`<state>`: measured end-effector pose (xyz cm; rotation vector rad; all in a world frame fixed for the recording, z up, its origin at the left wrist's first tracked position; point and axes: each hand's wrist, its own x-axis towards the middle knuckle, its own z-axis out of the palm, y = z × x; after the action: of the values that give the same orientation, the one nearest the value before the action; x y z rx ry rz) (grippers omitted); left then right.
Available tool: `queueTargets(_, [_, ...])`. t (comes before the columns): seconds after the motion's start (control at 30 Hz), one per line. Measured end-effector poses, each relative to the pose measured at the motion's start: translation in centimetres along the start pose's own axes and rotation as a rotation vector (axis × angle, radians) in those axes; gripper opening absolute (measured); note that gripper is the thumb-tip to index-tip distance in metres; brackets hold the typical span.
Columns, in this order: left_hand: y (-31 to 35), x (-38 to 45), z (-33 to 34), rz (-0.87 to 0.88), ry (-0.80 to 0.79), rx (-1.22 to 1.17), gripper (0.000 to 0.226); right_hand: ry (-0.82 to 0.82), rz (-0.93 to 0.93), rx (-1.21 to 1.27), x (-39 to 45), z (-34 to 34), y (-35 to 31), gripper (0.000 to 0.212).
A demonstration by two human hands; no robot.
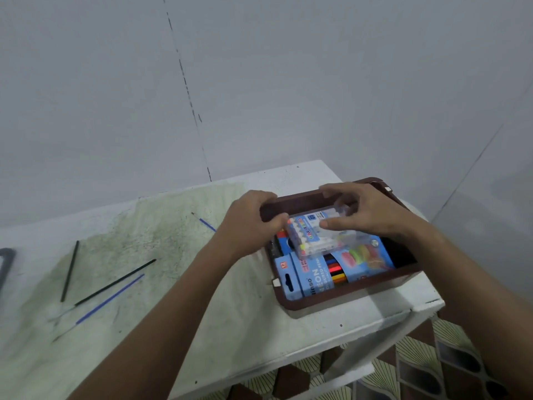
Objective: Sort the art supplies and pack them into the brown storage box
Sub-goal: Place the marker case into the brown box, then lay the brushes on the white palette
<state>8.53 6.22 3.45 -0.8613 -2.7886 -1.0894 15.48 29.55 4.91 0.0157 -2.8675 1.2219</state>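
While both hands work over the brown plastic storage box [340, 297] at the counter's [245, 327] right end, the clear plastic case of colour pens [320, 235] lies atop the blue neon coloured-pencil carton [305, 277] inside it, long axis running left-right and slightly tilted. Right hand [366, 212] pinches the case's far end, thumb below and fingers curled above. Left hand [251, 220] curls on the box's left rim, touching the case's near end. Thin black and blue brushes [114, 282] lie well apart to the left, nearer the left hand.
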Motion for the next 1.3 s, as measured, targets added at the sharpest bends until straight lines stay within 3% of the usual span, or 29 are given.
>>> queueTargets(0.17, [-5.2, -1.5, -5.8, -0.113, 0.126, -0.036, 0.041, -0.039, -0.101, 0.142, 4.3, 5.4, -7.8, 0.053])
queueTargets(0.3, [-11.5, -4.8, -11.7, -0.236, 0.116, 0.150, 0.048, -0.121, -0.202, -0.023, 9.2, 12.6, -13.8, 0.042])
queueTargets(0.57, [-25.3, -16.0, -22.6, -0.539, 0.097, 0.294, 0.050, -0.364, -0.374, -0.168, 14.4, 30.9, -24.9, 0.044])
queueTargets(0.8, [-35.6, -24.6, -30.8, -0.779, 0.176, 0.286, 0.053, -0.454, -0.421, -0.155, 17.2, 44.1, -32.7, 0.045])
queueTargets(1.13, [-44.7, -28.6, -34.3, -0.914, 0.188, 0.205, 0.057, -0.416, -0.295, -0.152, 20.4, 52.6, -35.2, 0.053])
queueTargets(1.3, [-45.6, -27.5, -33.6, -0.951, 0.134, 0.316, 0.061, -0.387, -0.233, -0.092, 20.5, 53.7, -34.9, 0.053])
